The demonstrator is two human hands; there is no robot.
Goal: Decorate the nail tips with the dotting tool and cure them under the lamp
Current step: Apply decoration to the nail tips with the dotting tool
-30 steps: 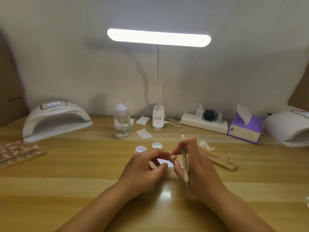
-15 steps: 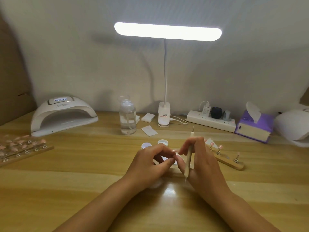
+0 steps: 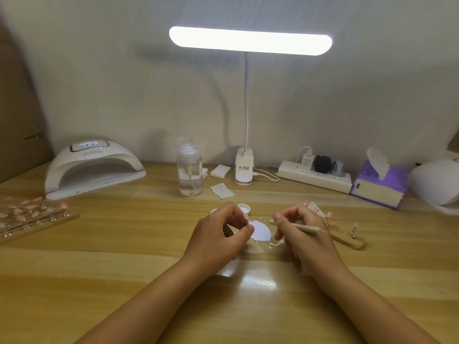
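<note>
**Tool in right hand, both hands over white paint patch**

Right hand (image 3: pixel 306 235): fingers (image 3: pixel 285 217) curled and clamped on the dotting tool (image 3: pixel 310 228). The tool lies nearly level across the hand, thin tip pointing to frame right.

Left hand (image 3: pixel 216 237): fingers (image 3: pixel 236 214) curled, thumb and index tips almost meeting. Can't tell whether anything small is pinched between them.

Both hands sit just below frame centre, apart from each other, low over the wooden surface (image 3: pixel 124 269).

- Between the hands: white paint patch (image 3: pixel 259 230) with small splatters at its lower right.
- Just behind the left hand: two small white caps (image 3: pixel 244 208), the left one mostly hidden by the knuckles.
- Just right of the right hand: wooden stand (image 3: pixel 347 240) carrying nail tips (image 3: pixel 329 214) on upright holders. The near end of the stand is hidden behind the hand.
- Far left edge: rack (image 3: pixel 37 224) with rows of pink tips, blurred.
- Left rear: curing lamp (image 3: pixel 92 170), opening towards the camera, top display lit, nothing visible inside.
- Right edge: second white lamp (image 3: pixel 437 184), cut off by the frame.
- Back row along the wall, left to right:
  - clear pump bottle (image 3: pixel 190 170)
  - white wipes (image 3: pixel 222 191)
  - desk lamp (image 3: pixel 249 40), lit, bar at upper centre
  - power strip (image 3: pixel 314 176) with plugs in it
  - purple tissue box (image 3: pixel 380 187)
</note>
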